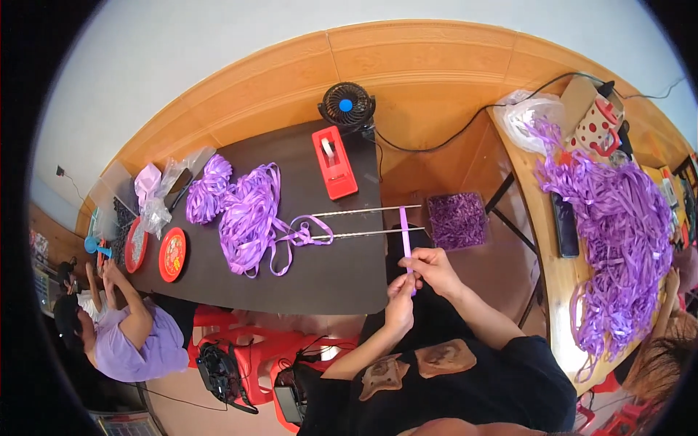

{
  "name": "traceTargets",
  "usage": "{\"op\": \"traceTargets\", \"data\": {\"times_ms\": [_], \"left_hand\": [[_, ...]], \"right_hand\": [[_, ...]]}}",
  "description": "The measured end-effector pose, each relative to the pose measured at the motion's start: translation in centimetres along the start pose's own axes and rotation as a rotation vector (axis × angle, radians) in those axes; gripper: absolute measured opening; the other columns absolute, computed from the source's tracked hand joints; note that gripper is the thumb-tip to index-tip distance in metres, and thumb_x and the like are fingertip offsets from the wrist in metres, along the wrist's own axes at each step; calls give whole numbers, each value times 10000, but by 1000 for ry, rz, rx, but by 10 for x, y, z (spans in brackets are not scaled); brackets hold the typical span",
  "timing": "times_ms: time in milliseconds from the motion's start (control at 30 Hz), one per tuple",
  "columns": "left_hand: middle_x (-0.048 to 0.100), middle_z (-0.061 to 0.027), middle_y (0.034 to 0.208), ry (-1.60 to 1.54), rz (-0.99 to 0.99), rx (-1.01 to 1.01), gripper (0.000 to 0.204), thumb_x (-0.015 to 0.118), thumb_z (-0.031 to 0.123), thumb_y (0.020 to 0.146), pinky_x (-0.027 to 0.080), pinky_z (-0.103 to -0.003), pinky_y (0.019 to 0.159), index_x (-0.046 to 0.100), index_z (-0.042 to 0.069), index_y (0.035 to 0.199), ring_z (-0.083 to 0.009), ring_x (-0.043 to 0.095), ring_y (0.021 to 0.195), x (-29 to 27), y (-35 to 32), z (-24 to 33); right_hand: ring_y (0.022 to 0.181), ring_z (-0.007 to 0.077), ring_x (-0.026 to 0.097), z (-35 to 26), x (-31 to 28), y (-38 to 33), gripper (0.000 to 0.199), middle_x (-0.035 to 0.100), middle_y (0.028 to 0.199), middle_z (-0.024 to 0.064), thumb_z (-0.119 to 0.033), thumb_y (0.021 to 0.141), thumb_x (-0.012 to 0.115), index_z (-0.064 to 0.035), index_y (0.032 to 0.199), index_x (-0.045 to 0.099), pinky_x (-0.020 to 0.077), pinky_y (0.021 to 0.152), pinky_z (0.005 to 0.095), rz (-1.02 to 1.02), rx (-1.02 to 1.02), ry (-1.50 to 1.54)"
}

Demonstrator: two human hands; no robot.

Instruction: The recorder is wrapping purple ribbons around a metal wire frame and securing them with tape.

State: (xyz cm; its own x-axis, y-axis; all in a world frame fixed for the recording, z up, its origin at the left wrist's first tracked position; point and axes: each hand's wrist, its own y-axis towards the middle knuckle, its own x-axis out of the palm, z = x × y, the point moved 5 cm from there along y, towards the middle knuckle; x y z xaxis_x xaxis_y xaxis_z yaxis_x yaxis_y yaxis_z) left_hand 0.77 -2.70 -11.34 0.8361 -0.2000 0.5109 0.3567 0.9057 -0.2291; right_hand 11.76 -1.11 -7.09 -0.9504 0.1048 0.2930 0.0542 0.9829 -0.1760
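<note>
Ribbon (406, 243), narrow and purple, is held upright in the view by both hands at its near end, just beyond the near edge of the dark worktop's right corner. By the right hand (433, 270) the strip is pinched from the right side, thumb and fingers closed together on it. By the left hand (401, 299), set just below and slightly to the left, the lowest stretch is gripped between closed fingertips, and a short end is left showing beside them. Away from the hands, the strip is extended to two thin metal rods (367, 233), which are crossed by it near their right tips; whether it is wrapped around them cannot be told. The rods are laid side by side and apart, their right ends projected past the edge of the dark worktop (327, 283). Their left parts are met by a loose ribbon loop (309, 227), near which a large purple ribbon heap (251, 218) is piled. Beyond the rods a red tape dispenser (334, 163) is placed, with a small black fan (347, 105) behind it. Below, right of the rods, a box of purple shreds (458, 219) is seen on the floor.
</note>
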Motion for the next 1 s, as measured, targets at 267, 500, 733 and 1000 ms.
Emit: {"op": "traceTargets", "data": {"times_ms": [267,500,733,1000], "left_hand": [[656,-44,879,143,-81,-234,283,542,278,928,442,-218,656,637,26,1017,-79,581,737,-12,-24,12],[647,-65,855,315,-216,-219,307,469,291,961,406,-174,454,591,12,996,-83,575,643,-16,-30,18],[632,-85,799,149,-324,-336,280,425,256,975,399,-186,424,573,18,972,-108,587,658,-3,-35,30],[632,-82,859,-82,-421,-374,321,407,270,978,425,-215,560,564,9,1080,-109,583,707,-16,-41,18]], "right_hand": [[729,86,582,3,1,-5,177,660,780,42,-119,894,571,23,852,669,464,683,231,26,-52,-17],[808,232,578,-47,9,-30,123,634,866,94,-38,792,605,-23,901,659,426,733,335,297,-756,-867],[969,214,561,-59,35,-56,287,609,1054,62,-183,663,608,-53,913,663,379,768,331,107,-1274,-1445],[944,194,578,-68,43,-61,199,643,990,53,-157,659,683,-53,830,679,378,757,306,158,-1410,-1463]]}}
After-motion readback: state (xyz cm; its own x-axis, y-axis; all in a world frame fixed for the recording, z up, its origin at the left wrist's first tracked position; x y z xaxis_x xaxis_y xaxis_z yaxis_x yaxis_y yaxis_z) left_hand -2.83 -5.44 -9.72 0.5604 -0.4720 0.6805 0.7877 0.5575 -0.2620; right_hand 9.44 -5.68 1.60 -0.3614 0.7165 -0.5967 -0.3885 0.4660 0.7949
